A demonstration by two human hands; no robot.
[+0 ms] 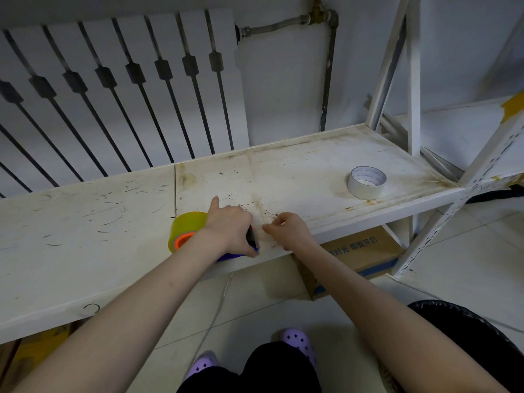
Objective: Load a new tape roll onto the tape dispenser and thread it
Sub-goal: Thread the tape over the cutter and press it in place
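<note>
A yellowish clear tape roll (pixel 185 226) sits on the orange hub (pixel 181 240) of a blue tape dispenser (pixel 236 255) near the front edge of a worn white shelf (pixel 85 236). My left hand (pixel 231 226) grips the dispenser from above, its index finger stretched out, and hides most of the body. Just right of the dispenser's dark front end, my right hand (pixel 287 229) pinches its fingertips together; the clear tape end between them is too faint to make out.
A white tape roll (pixel 366 182) stands at the shelf's far right. A radiator (pixel 113 95) and pipe (pixel 327 75) line the wall behind. A cardboard box (pixel 360 253) sits on the floor under the shelf, and a black bin bag (pixel 479 336) lies at bottom right.
</note>
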